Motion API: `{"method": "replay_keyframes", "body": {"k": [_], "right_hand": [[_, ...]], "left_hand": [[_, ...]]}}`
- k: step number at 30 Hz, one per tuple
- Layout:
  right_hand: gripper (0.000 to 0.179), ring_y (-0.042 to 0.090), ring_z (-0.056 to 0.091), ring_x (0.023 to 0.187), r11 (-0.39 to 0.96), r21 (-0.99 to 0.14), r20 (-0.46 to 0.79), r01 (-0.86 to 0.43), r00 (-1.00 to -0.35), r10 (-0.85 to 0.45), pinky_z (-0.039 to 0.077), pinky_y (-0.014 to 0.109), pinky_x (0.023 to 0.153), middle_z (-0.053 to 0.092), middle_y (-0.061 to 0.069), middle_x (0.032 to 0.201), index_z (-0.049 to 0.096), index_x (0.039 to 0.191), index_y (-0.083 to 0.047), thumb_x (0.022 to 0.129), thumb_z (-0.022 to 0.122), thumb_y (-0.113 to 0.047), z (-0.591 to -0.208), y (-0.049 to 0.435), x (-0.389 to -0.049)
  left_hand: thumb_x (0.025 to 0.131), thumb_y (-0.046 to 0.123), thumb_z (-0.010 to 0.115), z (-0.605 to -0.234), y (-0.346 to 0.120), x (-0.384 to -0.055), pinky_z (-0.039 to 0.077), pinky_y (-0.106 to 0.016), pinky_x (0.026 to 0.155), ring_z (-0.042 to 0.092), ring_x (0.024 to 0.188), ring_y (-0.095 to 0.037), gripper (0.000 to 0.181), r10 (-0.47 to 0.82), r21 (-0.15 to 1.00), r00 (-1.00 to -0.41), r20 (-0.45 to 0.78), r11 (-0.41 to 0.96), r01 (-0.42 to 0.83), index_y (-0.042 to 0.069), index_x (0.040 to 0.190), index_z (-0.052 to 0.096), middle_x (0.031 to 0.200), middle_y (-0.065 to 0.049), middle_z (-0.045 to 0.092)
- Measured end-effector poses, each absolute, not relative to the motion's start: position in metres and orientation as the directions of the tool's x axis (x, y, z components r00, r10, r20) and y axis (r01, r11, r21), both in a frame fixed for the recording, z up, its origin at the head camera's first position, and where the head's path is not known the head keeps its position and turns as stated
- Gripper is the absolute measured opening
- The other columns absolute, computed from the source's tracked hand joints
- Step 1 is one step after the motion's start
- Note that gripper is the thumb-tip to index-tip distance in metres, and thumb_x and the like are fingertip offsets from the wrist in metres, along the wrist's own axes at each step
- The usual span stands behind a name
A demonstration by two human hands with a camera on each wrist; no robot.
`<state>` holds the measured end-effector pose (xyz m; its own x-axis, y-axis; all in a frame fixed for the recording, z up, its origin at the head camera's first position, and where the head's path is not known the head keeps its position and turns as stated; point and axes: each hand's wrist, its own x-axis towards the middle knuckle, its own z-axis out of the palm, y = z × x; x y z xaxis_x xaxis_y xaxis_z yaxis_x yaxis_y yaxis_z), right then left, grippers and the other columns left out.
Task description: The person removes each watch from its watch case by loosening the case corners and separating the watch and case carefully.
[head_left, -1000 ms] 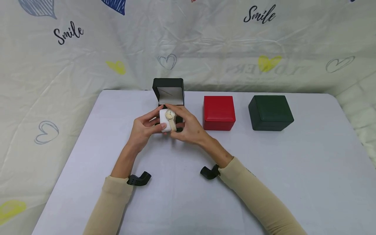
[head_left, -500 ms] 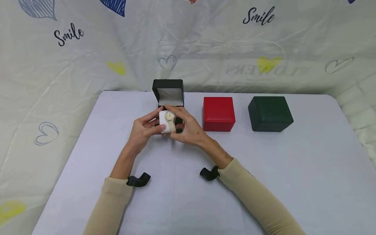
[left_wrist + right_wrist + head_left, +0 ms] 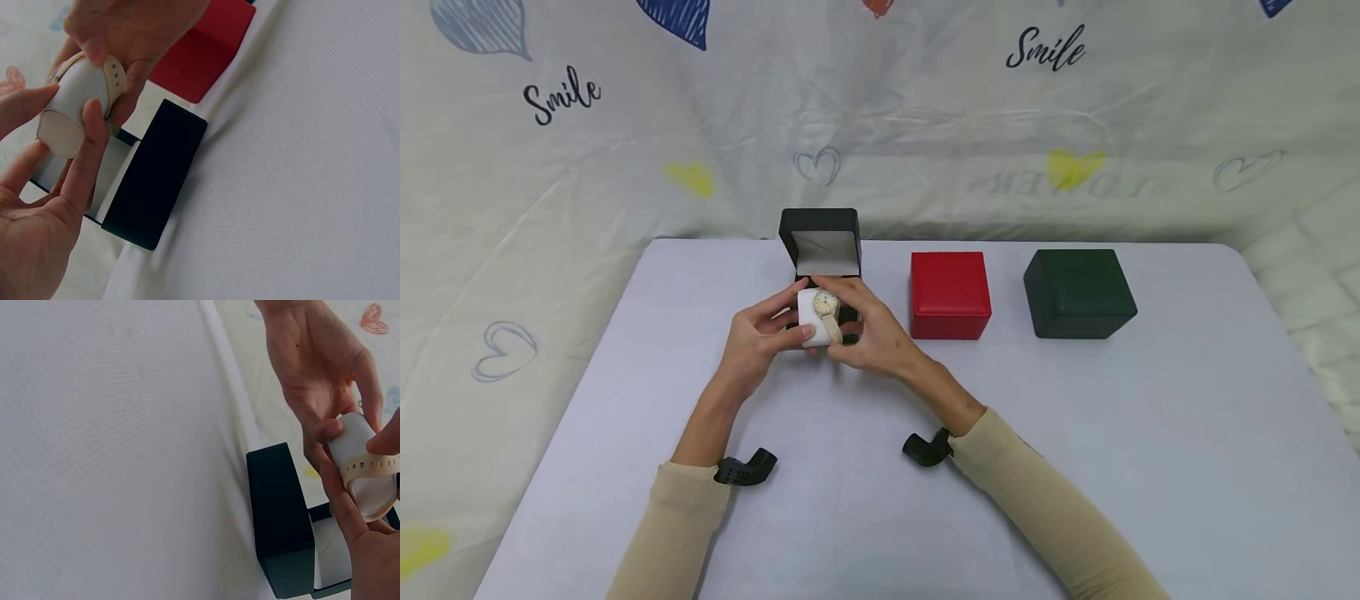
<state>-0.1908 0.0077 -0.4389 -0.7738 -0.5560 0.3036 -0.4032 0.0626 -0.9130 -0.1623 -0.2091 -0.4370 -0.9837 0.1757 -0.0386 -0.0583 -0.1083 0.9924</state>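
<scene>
A wristwatch [image 3: 826,303] with a round pale dial and cream strap sits around a white watch cushion [image 3: 807,308], held up in front of an open dark green box [image 3: 820,220]. My left hand [image 3: 751,340] grips the cushion's left end between thumb and fingers. At the other end my right hand [image 3: 877,332] pinches the watch, thumb low by the strap and index finger along the top. The right wrist view shows the holed strap [image 3: 372,465] bent around the cushion's end. In the left wrist view, fingers hide part of the cushion [image 3: 60,134].
A closed red box [image 3: 951,293] stands right of the open one, and a closed green box [image 3: 1078,292] stands farther right. All are near the back edge of the white-covered table [image 3: 880,517]. A printed sheet [image 3: 925,100] hangs behind.
The whole head view has shifted slightly left and down. Both hands keep the same hold on the cushion and watch, with hardly any movement relative to the boxes.
</scene>
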Motion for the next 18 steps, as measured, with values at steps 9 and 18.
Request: {"method": "replay_keyframes", "body": {"k": [9,18], "right_hand": [[0.086,0.021,0.050,0.125,0.071,-0.918,0.287,-0.389,-0.779,-0.557,0.064,0.033,0.086,0.047,0.009,0.151,0.044,0.159,-0.016,0.079,0.067,0.006,-0.4388,0.0094,-0.1898],[0.086,0.021,0.051,0.122,0.081,-0.919,0.277,-0.387,-0.777,-0.565,0.063,0.030,0.085,0.048,0.007,0.150,0.045,0.158,-0.019,0.079,0.067,0.005,-0.4382,0.0101,-0.1918]], "left_hand": [[0.090,-0.005,0.074,-0.4339,-0.2087,-0.1599,0.065,-0.029,0.075,0.065,0.118,-0.014,0.070,0.190,0.992,-0.980,-0.053,-0.106,-0.074,0.010,0.155,0.050,0.162,-0.007,0.047],[0.090,-0.005,0.074,-0.4358,-0.2098,-0.1601,0.065,-0.030,0.075,0.064,0.118,-0.013,0.072,0.195,0.992,-0.980,-0.043,-0.111,-0.066,0.009,0.155,0.049,0.163,-0.008,0.046]]}}
